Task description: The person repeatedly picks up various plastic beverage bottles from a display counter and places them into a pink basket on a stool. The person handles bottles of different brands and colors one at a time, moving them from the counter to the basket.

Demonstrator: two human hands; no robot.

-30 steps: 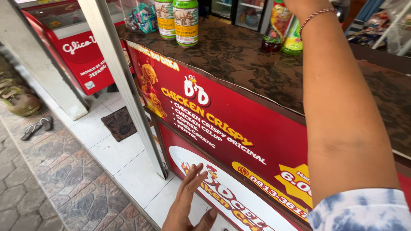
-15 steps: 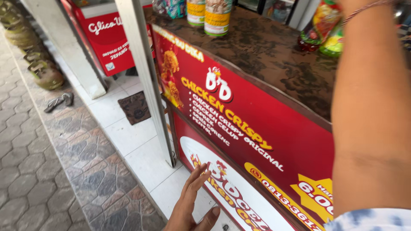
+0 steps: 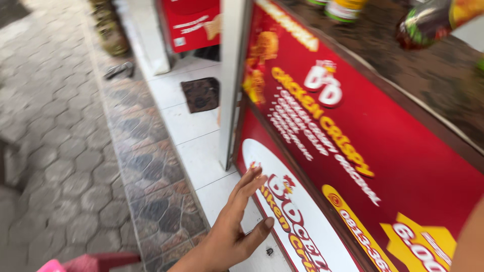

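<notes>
The left hand (image 3: pixel 233 225) is held open, fingers (image 3: pixel 247 185) spread and straight, fingertips touching the lower white panel (image 3: pixel 297 211) of the red stall front (image 3: pixel 403 166). Nothing is gripped. Bottles (image 3: pixel 428 25) stand on the counter (image 3: pixel 443 75) above. Only a blurred sliver of the right arm is seen at the right edge; its fingers cannot be told.

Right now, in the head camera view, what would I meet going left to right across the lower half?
Grey hexagonal paving stones → strip of multicoloured mosaic tile → white floor tiles → open left hand → white oval lower panel of the stall → red banner front.
</notes>
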